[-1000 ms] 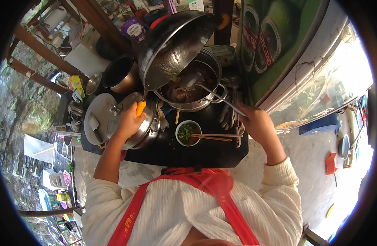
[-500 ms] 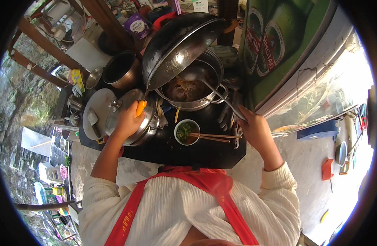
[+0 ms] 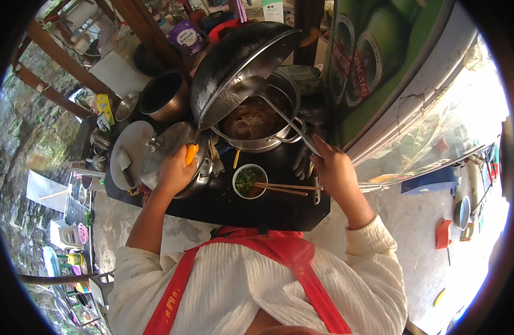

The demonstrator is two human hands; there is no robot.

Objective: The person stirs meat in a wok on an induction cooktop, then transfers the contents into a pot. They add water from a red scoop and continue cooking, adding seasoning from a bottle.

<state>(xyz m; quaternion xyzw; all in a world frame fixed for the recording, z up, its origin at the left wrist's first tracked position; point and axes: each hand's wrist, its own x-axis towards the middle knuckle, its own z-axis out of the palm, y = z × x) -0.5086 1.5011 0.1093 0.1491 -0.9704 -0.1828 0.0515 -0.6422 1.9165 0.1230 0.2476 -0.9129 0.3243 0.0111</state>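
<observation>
My left hand (image 3: 177,170) is closed around an orange-yellow handle (image 3: 191,153) at the near-left rim of a large black wok (image 3: 240,61). The wok is tipped on its side, its hollow leaning over a steel pot (image 3: 293,111). Brown liquid with pale pieces (image 3: 251,121) lies in the pot. With closed fingers, my right hand (image 3: 332,167) grips a long-handled metal ladle (image 3: 282,116). Its head is against or close to the wok's inner surface, above the pot; contact is hard to tell. Nearer me stands a white bowl (image 3: 264,191) of chopped greens (image 3: 246,180) with chopsticks (image 3: 285,188) across its rim.
Left of the pot are a lidded steel pot (image 3: 170,145), a round board (image 3: 135,125) with a cleaver (image 3: 124,163), and a deep copper-coloured pot (image 3: 163,97). A green-printed fridge (image 3: 380,56) stands close on the right. The black table's front edge (image 3: 240,223) is near my body.
The ladle's head has moved up and left, from over the pot's contents toward the wok's inside. My right hand has shifted slightly left. The wok stays tipped.
</observation>
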